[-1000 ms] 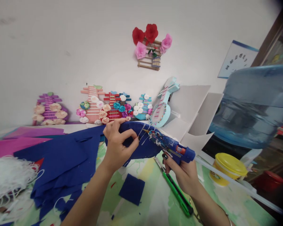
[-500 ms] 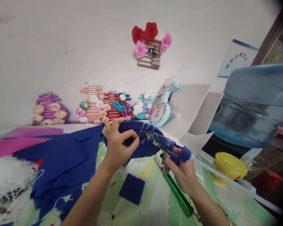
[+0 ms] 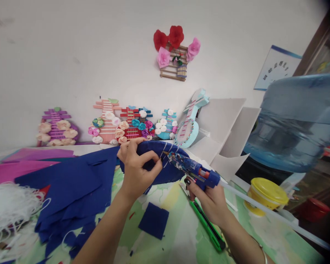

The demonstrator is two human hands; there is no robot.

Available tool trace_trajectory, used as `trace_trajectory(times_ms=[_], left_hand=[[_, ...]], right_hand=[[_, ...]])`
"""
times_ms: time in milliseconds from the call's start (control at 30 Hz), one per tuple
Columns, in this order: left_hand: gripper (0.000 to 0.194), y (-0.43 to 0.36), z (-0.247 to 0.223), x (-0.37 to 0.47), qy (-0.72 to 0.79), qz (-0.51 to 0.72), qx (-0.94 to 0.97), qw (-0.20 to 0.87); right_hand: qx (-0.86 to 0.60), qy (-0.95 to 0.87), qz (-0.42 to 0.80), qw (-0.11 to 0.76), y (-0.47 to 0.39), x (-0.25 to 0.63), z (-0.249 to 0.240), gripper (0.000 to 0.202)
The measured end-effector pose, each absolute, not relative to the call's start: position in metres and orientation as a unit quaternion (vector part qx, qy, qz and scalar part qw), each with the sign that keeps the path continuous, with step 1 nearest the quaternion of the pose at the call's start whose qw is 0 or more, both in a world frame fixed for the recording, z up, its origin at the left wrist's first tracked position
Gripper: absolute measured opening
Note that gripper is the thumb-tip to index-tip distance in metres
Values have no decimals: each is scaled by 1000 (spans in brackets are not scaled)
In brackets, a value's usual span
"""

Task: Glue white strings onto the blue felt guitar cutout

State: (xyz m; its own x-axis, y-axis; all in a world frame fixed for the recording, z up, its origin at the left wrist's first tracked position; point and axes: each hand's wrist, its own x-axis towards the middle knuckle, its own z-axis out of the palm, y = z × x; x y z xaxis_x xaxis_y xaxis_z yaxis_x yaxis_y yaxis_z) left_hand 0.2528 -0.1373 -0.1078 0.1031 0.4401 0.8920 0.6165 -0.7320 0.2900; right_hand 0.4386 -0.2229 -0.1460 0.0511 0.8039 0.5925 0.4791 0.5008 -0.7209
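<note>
"What has the left hand (image 3: 136, 168) got?"

"Its thumb and forefinger are pinched together on a thin white cord (image 3: 165, 147), and the other fingers bend over the near top edge of a rounded dark blue panel (image 3: 167, 176)."

"Where is that panel?"

"Raised in front of the person, tilted, above the back part of the desk (image 3: 181, 231). More short white cords cross its upper edge."

"And the right hand (image 3: 209, 201)?"

"Wrapped firmly round the handle of a blue hot glue gun (image 3: 194, 169). The nozzle points left, right by the pinched cord; whether it touches the panel I can't tell. A long, pale glue stick (image 3: 277, 213) runs out of the back, down to the right."

"What lies under the hands?"

"A green utility knife (image 3: 209, 227), blade out, just beside the right hand, and a dark blue square of fabric (image 3: 154, 220) between the forearms."

"And to the left?"

"Overlapping dark blue sheets (image 3: 68, 179), with a tangled heap of white cord (image 3: 11, 205) nearer the left edge."

"Further back?"

"A row of flower-trimmed, lute-shaped ornaments stands against the wall (image 3: 85, 55), a purple ornament (image 3: 56, 126) at the left end and a pale blue ornament (image 3: 191, 130) at the right. A lidded yellow tub (image 3: 268, 193) sits right of the glue gun, below a big water bottle (image 3: 297, 128)."
</note>
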Motion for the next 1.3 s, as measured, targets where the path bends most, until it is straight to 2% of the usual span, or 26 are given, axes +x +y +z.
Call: trace_trajectory(times_ms=[533, 833, 1067, 1300], left_hand=[[19, -138, -107, 249, -338, -565, -750, 65], [20, -134, -109, 250, -350, -574, -737, 77], [21, -135, -108, 250, -342, -574, -740, 79], [14, -137, -108, 247, -331, -569, -750, 60]], right_hand=[[-479, -663, 174, 549, -222, 438, -151, 30], [-452, -654, 182, 579, -223, 438, -155, 19], [-496, -656, 166, 545, -223, 436, -150, 29], [-504, -664, 166, 528, -226, 436, -151, 29]])
